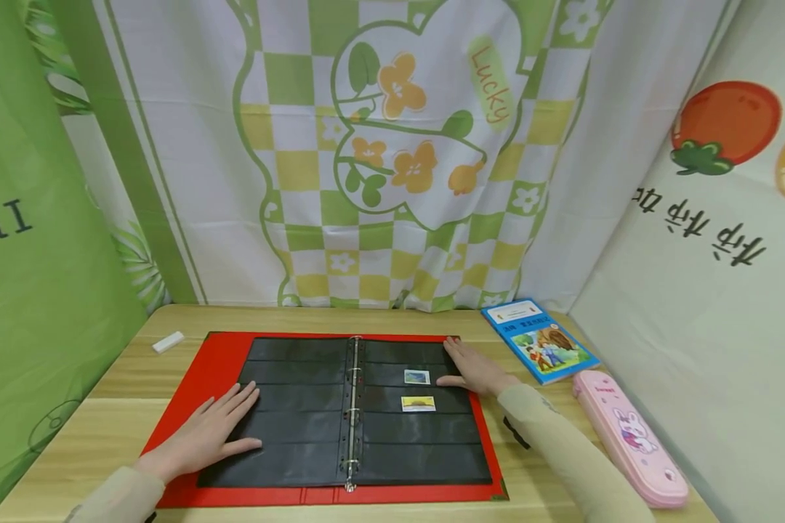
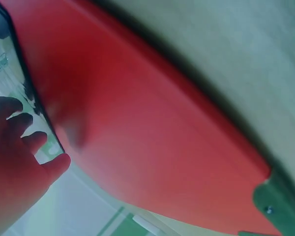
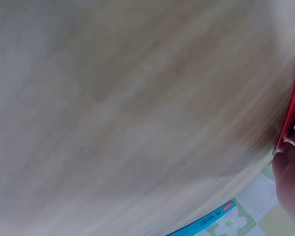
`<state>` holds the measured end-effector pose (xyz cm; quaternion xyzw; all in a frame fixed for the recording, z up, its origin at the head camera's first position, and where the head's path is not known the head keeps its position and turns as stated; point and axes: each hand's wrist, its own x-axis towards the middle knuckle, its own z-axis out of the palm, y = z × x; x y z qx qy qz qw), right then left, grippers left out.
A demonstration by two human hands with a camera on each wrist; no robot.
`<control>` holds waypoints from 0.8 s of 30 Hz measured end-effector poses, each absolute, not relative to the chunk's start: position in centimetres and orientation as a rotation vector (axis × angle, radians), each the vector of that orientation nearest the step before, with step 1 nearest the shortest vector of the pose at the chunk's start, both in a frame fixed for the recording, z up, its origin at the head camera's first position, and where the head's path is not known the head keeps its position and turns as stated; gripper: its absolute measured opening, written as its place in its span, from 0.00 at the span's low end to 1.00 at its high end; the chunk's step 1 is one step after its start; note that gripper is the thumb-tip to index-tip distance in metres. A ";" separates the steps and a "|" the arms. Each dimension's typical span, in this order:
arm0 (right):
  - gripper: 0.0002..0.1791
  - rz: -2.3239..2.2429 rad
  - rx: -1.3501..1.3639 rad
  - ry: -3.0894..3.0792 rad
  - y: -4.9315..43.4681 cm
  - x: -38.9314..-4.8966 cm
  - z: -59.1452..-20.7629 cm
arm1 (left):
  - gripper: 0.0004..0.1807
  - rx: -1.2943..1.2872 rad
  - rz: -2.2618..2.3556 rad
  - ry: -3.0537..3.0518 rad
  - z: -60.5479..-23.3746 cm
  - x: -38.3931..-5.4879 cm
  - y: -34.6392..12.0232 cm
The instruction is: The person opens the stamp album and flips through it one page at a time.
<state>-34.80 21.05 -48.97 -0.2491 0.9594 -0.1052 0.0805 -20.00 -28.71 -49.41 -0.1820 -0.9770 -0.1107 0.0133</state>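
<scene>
A red ring binder (image 1: 216, 367) lies spread on the table, with black pocket pages on both sides of its metal rings (image 1: 352, 414). Two stamps sit in the right page (image 1: 425, 461): a blue-green stamp (image 1: 417, 377) above a yellow stamp (image 1: 418, 404). My left hand (image 1: 206, 434) lies palm down over the left cover and page edge, fingers straight and spread. At the right page's upper outer edge rests my right hand (image 1: 479, 369), thumb apart from the fingers. In the right wrist view, that hand (image 3: 291, 172) is partly cut off beside the red cover edge.
A blue picture book (image 1: 541, 341) and a pink pencil case (image 1: 631, 439) with a rabbit lie to the right on the wooden table (image 1: 118, 396). A white eraser-like block (image 1: 168, 342) lies at the back left. Printed curtains (image 1: 392, 254) close off the back and sides.
</scene>
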 end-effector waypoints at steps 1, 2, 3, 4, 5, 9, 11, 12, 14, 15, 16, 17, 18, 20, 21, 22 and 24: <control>0.52 -0.314 -0.749 2.871 21.0 -34.8 -49.0 | 0.53 -0.568 -0.336 -3.052 -49.4 -20.0 -28.8; 0.52 -0.324 -0.760 2.874 21.0 -34.8 -49.0 | 0.53 -0.569 -0.331 -3.061 -49.4 -20.0 -28.8; 0.52 -0.330 -0.771 2.876 20.9 -34.8 -49.0 | 0.52 -0.571 -0.327 -3.069 -49.4 -19.9 -28.9; 0.52 -0.336 -0.777 2.878 20.9 -34.8 -49.1 | 0.53 -0.573 -0.325 -3.076 -49.4 -19.9 -28.9; 0.52 -0.341 -0.781 2.878 20.9 -34.9 -49.1 | 0.53 -0.573 -0.325 -3.081 -49.4 -19.9 -28.9; 0.52 -0.370 -0.766 2.887 20.9 -34.9 -49.1 | 0.53 -0.574 -0.328 -3.093 -49.5 -20.1 -29.0; 0.52 -0.378 -0.777 2.905 20.9 -35.0 -49.1 | 0.53 -0.576 -0.325 -3.098 -49.6 -20.2 -29.1; 0.52 -0.376 -0.789 2.915 20.9 -35.0 -49.1 | 0.54 -0.576 -0.324 -3.101 -49.6 -20.2 -29.1; 0.51 -0.373 -0.819 2.941 21.0 -35.0 -49.1 | 0.54 -0.577 -0.323 -3.104 -49.7 -20.3 -29.1; 0.51 -0.369 -0.830 2.955 21.0 -35.0 -49.0 | 0.54 -0.576 -0.320 -3.105 -49.7 -20.3 -29.1; 0.51 -0.361 -0.836 2.969 21.1 -35.0 -49.0 | 0.54 -0.575 -0.321 -3.105 -49.8 -20.3 -29.0; 0.51 -0.355 -0.838 2.983 21.1 -34.9 -48.9 | 0.54 -0.574 -0.322 -3.105 -49.8 -20.4 -29.0; 0.50 -0.349 -0.840 2.994 21.1 -34.9 -48.8 | 0.54 -0.573 -0.321 -3.104 -49.9 -20.4 -29.0; 0.50 -0.351 -0.834 3.005 21.1 -34.9 -48.5 | 0.54 -0.572 -0.320 -3.104 -49.9 -20.4 -29.0; 0.50 -0.357 -0.827 3.006 21.1 -34.8 -48.3 | 0.54 -0.571 -0.321 -3.105 -49.9 -20.5 -29.0; 0.49 -0.376 -0.833 3.001 21.1 -34.8 -48.1 | 0.54 -0.569 -0.322 -3.105 -49.9 -20.5 -29.0; 0.49 -0.428 -0.843 2.973 21.0 -34.7 -47.7 | 0.54 -0.567 -0.323 -3.107 -49.9 -20.4 -29.0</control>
